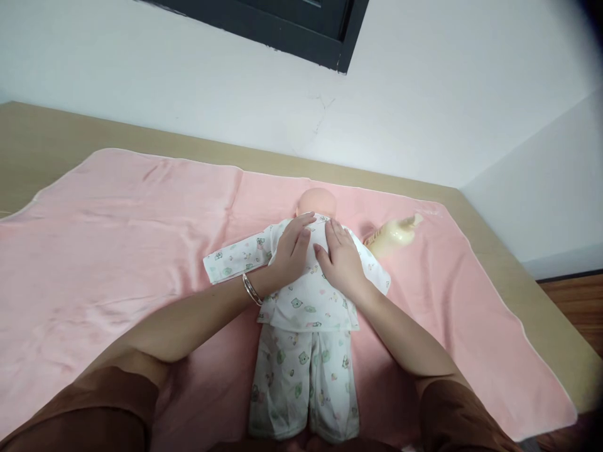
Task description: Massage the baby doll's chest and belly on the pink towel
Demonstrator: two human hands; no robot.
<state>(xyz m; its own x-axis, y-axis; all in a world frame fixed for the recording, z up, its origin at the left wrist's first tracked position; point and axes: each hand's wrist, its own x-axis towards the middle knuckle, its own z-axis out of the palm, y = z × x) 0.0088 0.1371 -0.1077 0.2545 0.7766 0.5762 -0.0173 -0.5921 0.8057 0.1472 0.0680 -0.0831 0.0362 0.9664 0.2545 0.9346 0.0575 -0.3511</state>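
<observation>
A baby doll (316,199) lies face down, its bare head pointing away from me. It wears a white printed top (306,301) and matching trousers (304,383). My left hand (293,248) rests on the left side of the doll's upper back, fingers stretched out, with a silver bangle (252,290) at the wrist. On the right side of the upper back lies my right hand (342,257), flat, fingers extended and thumb towards the middle. Both hands touch the top's cloth and hold nothing. The doll's left-hand sleeve (238,254) stretches out sideways; the other sleeve is partly behind my right forearm.
Under the doll a pink blanket (141,251) is spread over a wooden table (70,129). A pale yellow bottle (396,232) lies on the blanket right of the doll's head. Beyond the table's far edge stands a white wall (226,94) with a dark frame (282,34).
</observation>
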